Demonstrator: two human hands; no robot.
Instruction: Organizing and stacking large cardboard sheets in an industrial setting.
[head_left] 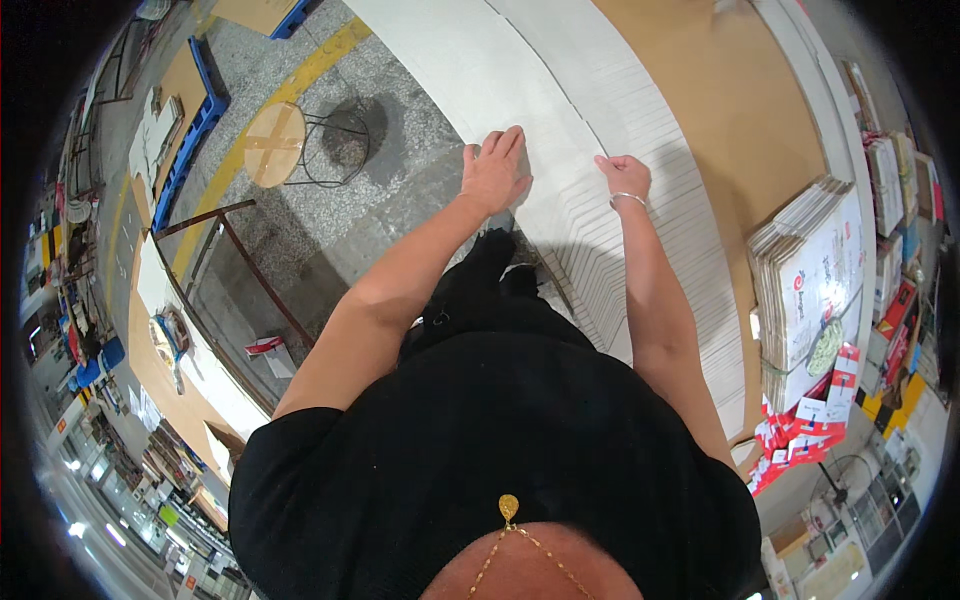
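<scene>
A long white sheet of card or paperboard [470,70] lies across the worktop in front of me. Beneath and to its right is a fanned stack of white sheets [660,240], their edges showing as many thin lines. My left hand [493,172] rests on the sheet's left edge with its fingers stretched apart. At the right edge of the sheet, where a thin dark gap runs away from me, my right hand [628,178] has its thumb and fingertips pinched together on the edge. A thin bracelet circles that wrist.
Brown board [740,90] extends beyond the white stack. On the right stands a tied bundle of printed flat cartons [815,280], with red and white boxes [805,430] nearer. Left on the floor are a round stool [275,145], a blue pallet [195,140] and a metal-framed table [210,370].
</scene>
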